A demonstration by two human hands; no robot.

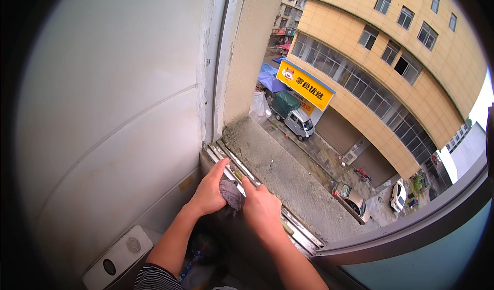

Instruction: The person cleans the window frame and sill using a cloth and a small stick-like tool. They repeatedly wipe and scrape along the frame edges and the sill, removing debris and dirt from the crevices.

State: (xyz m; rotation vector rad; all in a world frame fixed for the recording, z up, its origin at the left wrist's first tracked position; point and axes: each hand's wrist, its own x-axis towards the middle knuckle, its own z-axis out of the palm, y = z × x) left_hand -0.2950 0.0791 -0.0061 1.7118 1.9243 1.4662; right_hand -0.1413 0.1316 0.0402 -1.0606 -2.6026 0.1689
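My left hand (209, 192) is at the window sill with a crumpled grey-purple cloth (231, 194) between its thumb and fingers; its index finger points along the frame. A narrow yellow-green stick (288, 228) runs along the metal window track (297, 234). My right hand (263, 208) closes over the middle of this stick, index finger stretched forward along it. Part of the stick shows beyond the fingertip and part behind the wrist. Dirt marks the track's grooves near the corner. My palm hides how the fingers wrap the stick.
Outside the track lies a rough concrete ledge (285, 180), with a drop to a street of parked vehicles. A sliding window pane (424, 251) stands at the right. A white wall panel (115, 77) bounds the left, above a white box-shaped appliance (119, 257).
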